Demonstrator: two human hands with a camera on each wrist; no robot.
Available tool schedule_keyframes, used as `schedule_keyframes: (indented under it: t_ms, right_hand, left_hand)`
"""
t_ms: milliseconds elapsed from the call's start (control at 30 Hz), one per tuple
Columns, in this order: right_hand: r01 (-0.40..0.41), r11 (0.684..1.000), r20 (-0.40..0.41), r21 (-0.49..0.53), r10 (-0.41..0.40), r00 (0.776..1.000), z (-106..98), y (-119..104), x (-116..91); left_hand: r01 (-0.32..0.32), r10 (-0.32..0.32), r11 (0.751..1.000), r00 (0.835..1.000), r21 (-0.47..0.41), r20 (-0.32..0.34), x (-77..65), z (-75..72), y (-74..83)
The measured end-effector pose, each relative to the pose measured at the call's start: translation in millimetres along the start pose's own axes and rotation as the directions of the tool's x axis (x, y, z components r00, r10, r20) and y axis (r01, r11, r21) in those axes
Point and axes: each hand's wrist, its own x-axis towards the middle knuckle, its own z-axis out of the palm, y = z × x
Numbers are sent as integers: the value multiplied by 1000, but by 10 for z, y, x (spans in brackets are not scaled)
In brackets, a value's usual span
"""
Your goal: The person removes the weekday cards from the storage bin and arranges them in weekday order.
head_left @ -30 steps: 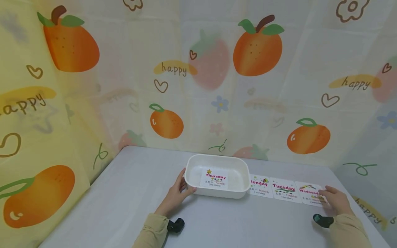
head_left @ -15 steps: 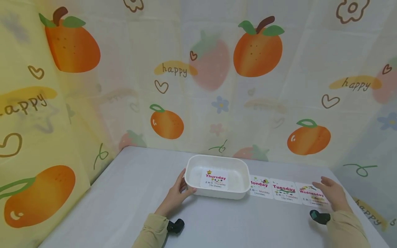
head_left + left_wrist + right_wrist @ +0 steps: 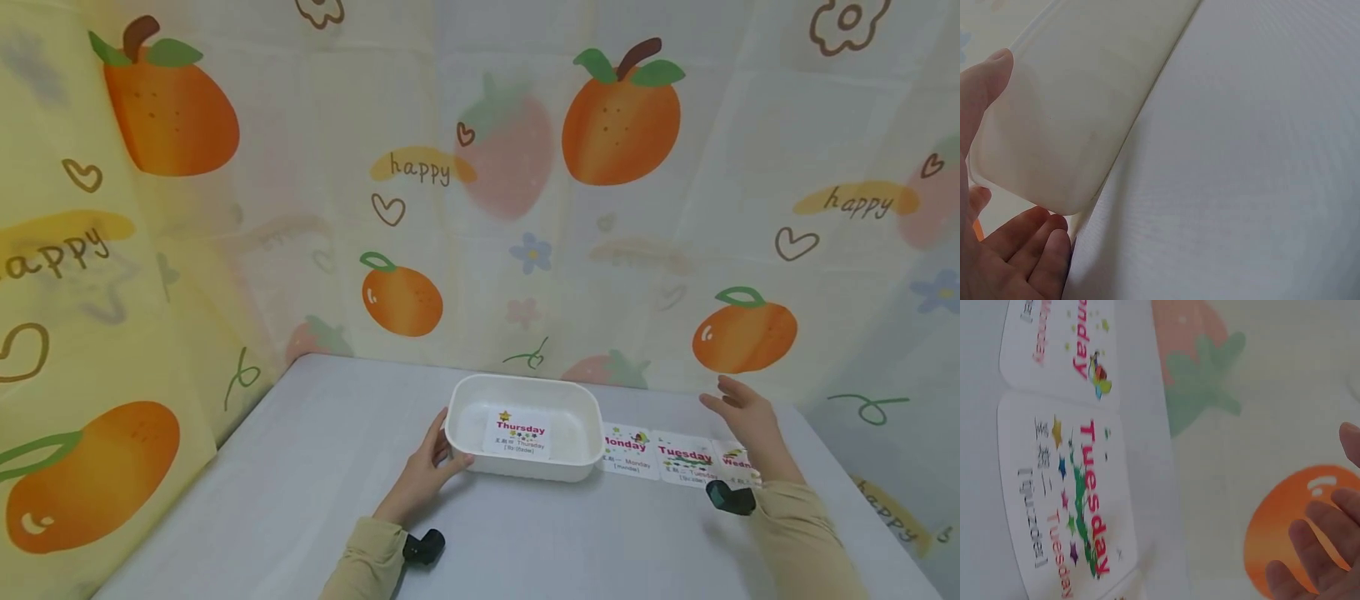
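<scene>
At the left end of a white plastic box (image 3: 534,468), my left hand (image 3: 418,479) grips the corner, thumb (image 3: 991,78) on the long side and fingers round the short side. Inside the box lies a Thursday card (image 3: 519,433). To its right, a Monday card (image 3: 628,452), a Tuesday card (image 3: 1079,494) and a Wednesday card (image 3: 733,457) lie edge to edge in a row. My right hand (image 3: 750,417) is raised over the right end of that row, holding nothing, fingers loosely spread. Its wrist and sleeve hide part of the Wednesday card.
A pale cloth (image 3: 555,542) covers the table. Behind it hangs a curtain (image 3: 480,275) printed with oranges, strawberries and "happy", and the same print closes off the left and right sides. A black wrist camera (image 3: 425,547) sits on the left sleeve, another (image 3: 731,497) on the right.
My right hand has let go of the Wednesday card, risen off it and moved left and away toward the back. My left hand and the box have stayed put.
</scene>
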Motion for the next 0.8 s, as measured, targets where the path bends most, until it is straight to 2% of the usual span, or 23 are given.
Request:
schedule_keyframes:
  t_ms: [33, 67, 200, 300, 400, 433, 533, 567, 700, 800]
  right_hand:
    - [14, 1000, -20, 0, -14, 1000, 62, -50, 1]
    - [32, 999, -5, 18, -32, 999, 99, -144, -27]
    - [83, 994, 41, 65, -86, 995, 257, -681, -280]
    - [125, 989, 106, 79, -133, 985, 368, -1067, -488]
    - [158, 985, 146, 68, -166, 975, 505, -1300, -598]
    - [158, 985, 182, 65, -167, 969, 538, -1387, -632]
    - [176, 983, 224, 59, -185, 957, 681, -1490, -652]
    - [180, 982, 236, 54, -188, 953, 732, -1510, -649]
    - [196, 980, 275, 43, -200, 940, 935, -1612, -658]
    - [216, 976, 289, 16, -212, 934, 1084, -1653, -667]
  left_hand:
    - [-1, 1, 1000, 1000, 0, 0, 0, 0, 0]
    - [-3, 3, 1000, 1000, 0, 1, 1, 2, -2]
    - [-14, 14, 1000, 1000, -2, 1, -4, 8, 7]
    - [-11, 11, 1000, 1000, -8, 5, -44, -8, 135]
    - [-5, 5, 1000, 1000, -13, 5, -41, -8, 123]
    - [-2, 3, 1000, 1000, -11, 6, -37, -9, 111]
    - [1, -1, 1000, 1000, -10, 3, 7, 6, -40]
    - [5, -5, 1000, 1000, -13, 5, 11, 5, -47]
    - [4, -3, 1000, 1000, -16, 5, 17, -2, -32]
    - [-2, 2, 1000, 1000, -17, 3, -2, -6, 45]
